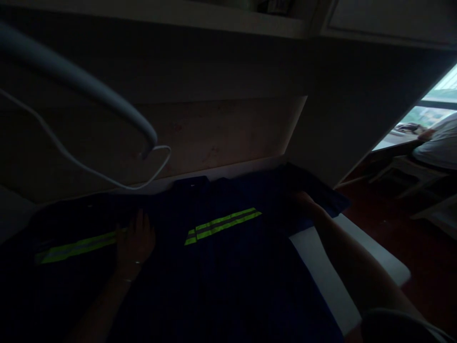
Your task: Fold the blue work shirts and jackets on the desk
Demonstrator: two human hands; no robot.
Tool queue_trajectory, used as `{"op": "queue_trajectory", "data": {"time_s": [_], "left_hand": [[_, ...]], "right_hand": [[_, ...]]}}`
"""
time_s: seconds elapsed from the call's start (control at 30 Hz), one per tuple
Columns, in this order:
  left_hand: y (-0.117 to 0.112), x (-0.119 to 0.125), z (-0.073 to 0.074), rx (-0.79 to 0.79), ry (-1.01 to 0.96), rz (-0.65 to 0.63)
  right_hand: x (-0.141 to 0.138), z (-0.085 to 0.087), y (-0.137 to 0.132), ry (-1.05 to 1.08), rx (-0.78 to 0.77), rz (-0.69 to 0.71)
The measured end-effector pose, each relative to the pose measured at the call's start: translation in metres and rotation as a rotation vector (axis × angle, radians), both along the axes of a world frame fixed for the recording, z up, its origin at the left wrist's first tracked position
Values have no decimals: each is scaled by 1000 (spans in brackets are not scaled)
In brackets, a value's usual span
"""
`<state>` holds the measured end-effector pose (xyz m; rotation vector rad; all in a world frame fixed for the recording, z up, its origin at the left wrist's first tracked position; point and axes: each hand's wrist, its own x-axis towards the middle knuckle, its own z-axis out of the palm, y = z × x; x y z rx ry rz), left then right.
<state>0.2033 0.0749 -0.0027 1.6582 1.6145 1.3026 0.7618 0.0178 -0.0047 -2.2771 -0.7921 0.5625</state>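
On the white table lies a dark blue garment, spread out; I'd guess it's soft, limp and light for its size, best gripped at the shoulders. The left hand rests on it, fingers loosely spread, clasping nothing; the right hand fades into shadow, its grip impossible to tell.
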Motion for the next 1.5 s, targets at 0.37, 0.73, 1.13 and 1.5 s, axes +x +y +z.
{"op": "queue_trajectory", "data": {"time_s": [0.37,0.73,1.13,1.5], "left_hand": [[-97,157,-42,-105,221,-478],[-100,153,-65,-17,547,-474],[-103,154,-56,98,782,-413],[-106,155,-54,94,797,-382]], "right_hand": [[5,14,16,76,11,-42],[-114,108,25,-684,-122,633],[-223,55,48,-438,37,1236],[-166,-51,77,-726,-214,820]]}}
